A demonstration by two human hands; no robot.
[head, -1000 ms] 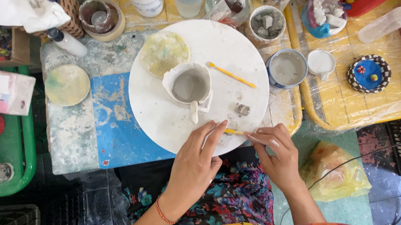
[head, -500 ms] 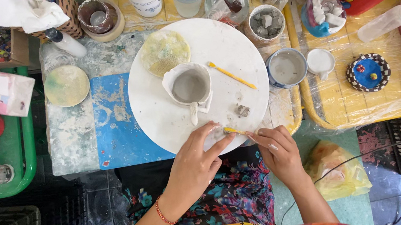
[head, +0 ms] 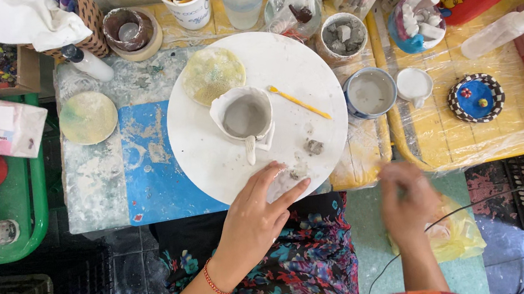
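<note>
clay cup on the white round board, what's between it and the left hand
In the head view, only bare board separates the clay cup from the left hand, apart from the cup's own clay strip hanging towards the fingers; small clay bits lie off to the right.

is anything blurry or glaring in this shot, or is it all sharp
Head view: the right hand is smeared by motion blur; the left hand on the white round board is sharp, as is the clay cup; light is even and soft; the plastic wrap shows mild glare.
</note>
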